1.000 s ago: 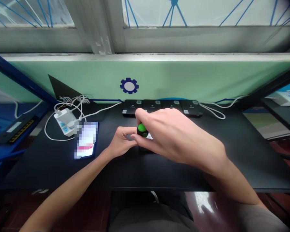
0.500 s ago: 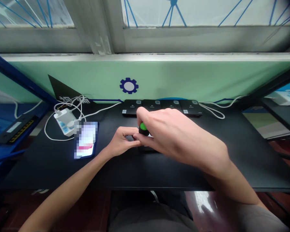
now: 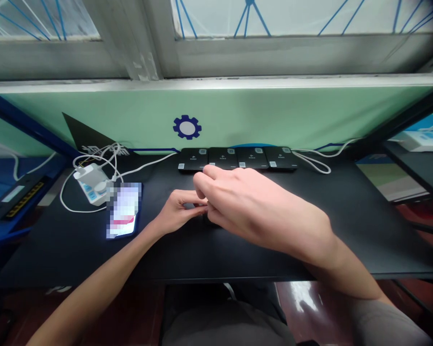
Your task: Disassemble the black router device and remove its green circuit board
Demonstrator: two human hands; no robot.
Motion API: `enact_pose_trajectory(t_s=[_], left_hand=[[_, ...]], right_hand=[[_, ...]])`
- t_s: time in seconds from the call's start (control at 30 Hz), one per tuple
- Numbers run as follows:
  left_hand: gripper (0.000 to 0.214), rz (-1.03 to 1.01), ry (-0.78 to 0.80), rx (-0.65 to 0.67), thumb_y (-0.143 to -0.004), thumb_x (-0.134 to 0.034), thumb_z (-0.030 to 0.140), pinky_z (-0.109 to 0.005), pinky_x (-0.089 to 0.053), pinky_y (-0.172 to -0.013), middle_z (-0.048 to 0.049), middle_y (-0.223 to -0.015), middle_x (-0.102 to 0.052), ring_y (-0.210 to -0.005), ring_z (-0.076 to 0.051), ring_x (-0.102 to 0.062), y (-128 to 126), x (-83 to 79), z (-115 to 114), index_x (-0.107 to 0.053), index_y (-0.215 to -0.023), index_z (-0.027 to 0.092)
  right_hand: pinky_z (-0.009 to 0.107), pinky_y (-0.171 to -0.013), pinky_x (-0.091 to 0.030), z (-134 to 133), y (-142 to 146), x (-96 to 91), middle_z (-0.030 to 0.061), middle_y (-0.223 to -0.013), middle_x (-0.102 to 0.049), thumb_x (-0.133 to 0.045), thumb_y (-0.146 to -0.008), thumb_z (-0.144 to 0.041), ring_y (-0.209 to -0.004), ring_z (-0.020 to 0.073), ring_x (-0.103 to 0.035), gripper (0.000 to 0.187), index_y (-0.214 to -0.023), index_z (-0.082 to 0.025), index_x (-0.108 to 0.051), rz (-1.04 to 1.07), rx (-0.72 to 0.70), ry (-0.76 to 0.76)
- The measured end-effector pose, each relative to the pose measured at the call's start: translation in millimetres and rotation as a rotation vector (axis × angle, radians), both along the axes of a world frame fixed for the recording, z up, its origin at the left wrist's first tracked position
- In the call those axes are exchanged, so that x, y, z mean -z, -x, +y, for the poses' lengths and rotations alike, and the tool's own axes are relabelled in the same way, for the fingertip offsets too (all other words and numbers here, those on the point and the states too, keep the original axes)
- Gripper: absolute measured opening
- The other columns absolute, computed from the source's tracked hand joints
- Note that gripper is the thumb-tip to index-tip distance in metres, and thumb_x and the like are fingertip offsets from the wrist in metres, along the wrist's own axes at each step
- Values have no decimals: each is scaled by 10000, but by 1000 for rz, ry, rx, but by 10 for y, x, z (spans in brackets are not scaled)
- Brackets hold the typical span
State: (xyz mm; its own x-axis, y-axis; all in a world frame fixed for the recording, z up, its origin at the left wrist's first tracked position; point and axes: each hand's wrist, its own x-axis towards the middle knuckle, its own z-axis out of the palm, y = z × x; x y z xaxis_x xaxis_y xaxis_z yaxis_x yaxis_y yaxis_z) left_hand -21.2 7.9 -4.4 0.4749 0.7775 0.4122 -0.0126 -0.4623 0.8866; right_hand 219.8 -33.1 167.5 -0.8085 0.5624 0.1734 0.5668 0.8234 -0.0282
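A dark object (image 3: 213,220) sits on the worktop (image 3: 361,240) near the middle of the front half, mostly hidden under the right hand (image 3: 243,204); what it is cannot be told. The right hand is arched over it, its fingers (image 3: 204,179) curled down and close together. The left hand (image 3: 178,209) comes in from the left, its fingers (image 3: 193,194) bent and drawn together, their tips touching or just beside the right hand. Whether either hand is clamped on anything cannot be told, since the contact is hidden.

Along the worktop's back edge, beyond the hands, lie four flat black devices (image 3: 238,158) side by side, each with small labels. A white cable (image 3: 312,163) runs from the rightmost one, and another (image 3: 155,163) runs from the leftmost to a white power strip (image 3: 92,185) near the back left corner. A phone (image 3: 123,210) lies just right of the strip, its lit screen blurred. Behind the worktop stands a green panel (image 3: 274,115) with a blue gear emblem (image 3: 186,127).
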Motion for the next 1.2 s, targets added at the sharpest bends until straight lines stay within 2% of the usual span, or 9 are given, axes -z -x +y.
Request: enact_pose_trajectory(t_s=[0.13, 0.3, 0.37, 0.5, 0.57, 0.73, 1.03, 1.2], left_hand=[[255, -7, 2, -8, -987, -943, 396, -275, -623, -700, -78, -816, -864, -785, -229, -820, 17, 10, -2, -898, -848, 186], [360, -20, 0, -6, -1033, -874, 539, -320, -650, -766, -100, -872, -885, -812, -254, -836, 25, 3, -10, -931, -969, 189], [382, -22, -1, -6, -1027, -875, 553, -327, -651, -773, -105, -878, -886, -816, -260, -836, 24, 2, -11, -928, -961, 180], [292, -30, -9, 1, -1019, -906, 434, -294, -630, -773, -75, -868, -882, -811, -229, -829, 16, -15, -7, -895, -866, 186], [313, -33, -14, 0, -1028, -897, 406, -278, -615, -760, -56, -833, -870, -792, -209, -817, 8, -26, -8, -865, -804, 189], [344, -32, -29, -32, -1037, -871, 469, -281, -598, -688, -68, -807, -855, -741, -208, -793, -11, -17, -18, -884, -853, 179], [268, -23, -71, -63, -1005, -899, 410, -275, -571, -663, -56, -798, -841, -692, -189, -752, -2, 13, -11, -893, -889, 169], [272, -25, -86, -65, -943, -961, 386, -251, -535, -641, -26, -756, -809, -664, -161, -716, -8, -7, -11, -854, -824, 166]], right_hand=[[393, -638, -283, -14, 65, -19, 39, -1029, -626, -551, -1167, -246, -723, 203, -502, 84, -1154, -204, -623, -18, 58, 47], [387, -650, -300, -15, 127, -13, 12, -997, -662, -556, -1185, -276, -773, 211, -606, 218, -1389, -219, -611, 33, 58, 121], [388, -652, -304, -10, 138, -13, 15, -999, -682, -564, -1189, -288, -796, 216, -631, 206, -1369, -204, -618, 30, 51, 128], [389, -648, -291, -9, 147, -26, 17, -965, -692, -578, -1175, -250, -749, 211, -616, 73, -1172, -202, -633, -3, 82, 113], [386, -648, -288, -17, 145, -31, 16, -952, -690, -581, -1166, -230, -741, 209, -616, 59, -1128, -206, -618, -6, 87, 111], [377, -662, -296, -41, 143, -24, 22, -968, -694, -586, -1176, -262, -785, 214, -650, 73, -1146, -203, -617, -2, 71, 107], [371, -636, -261, -43, 162, 0, 13, -969, -685, -614, -1163, -254, -737, 200, -628, 90, -1212, -178, -617, 2, 74, 50], [372, -601, -197, -58, 200, -26, 14, -885, -705, -627, -1150, -268, -625, 190, -587, 100, -1088, -191, -614, -36, 136, -21]])
